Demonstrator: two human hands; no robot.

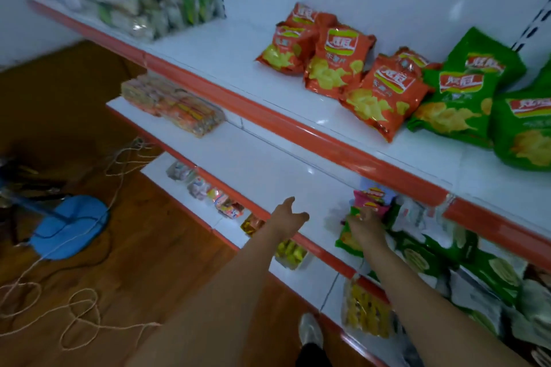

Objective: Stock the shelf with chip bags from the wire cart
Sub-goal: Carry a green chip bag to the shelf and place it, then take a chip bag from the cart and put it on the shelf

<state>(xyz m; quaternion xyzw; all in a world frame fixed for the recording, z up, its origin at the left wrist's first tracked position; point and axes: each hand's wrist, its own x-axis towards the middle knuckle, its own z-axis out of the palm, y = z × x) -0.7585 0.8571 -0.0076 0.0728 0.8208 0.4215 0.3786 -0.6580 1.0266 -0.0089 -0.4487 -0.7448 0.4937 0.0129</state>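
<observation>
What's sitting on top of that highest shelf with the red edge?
On the top shelf lie orange chip bags and, to their right, green chip bags. Blurred packets sit farther left. The bags overlap, so whatever lies behind them is hidden.

Just the one view here, a wide-angle head cam looking forward and steeply down, tilted so the shelf (268, 116) edges run diagonally from 10 o'clock to 4 o'clock. It sits close: both forearms stretch in from 6 o'clock, and the hands end up near the middle of frame. Top tier fills 12 to 3 o'clock, wooden floor (89, 292) takes 7 to 9 o'clock. Edges are blurry, so far corners are hard to read
</observation>
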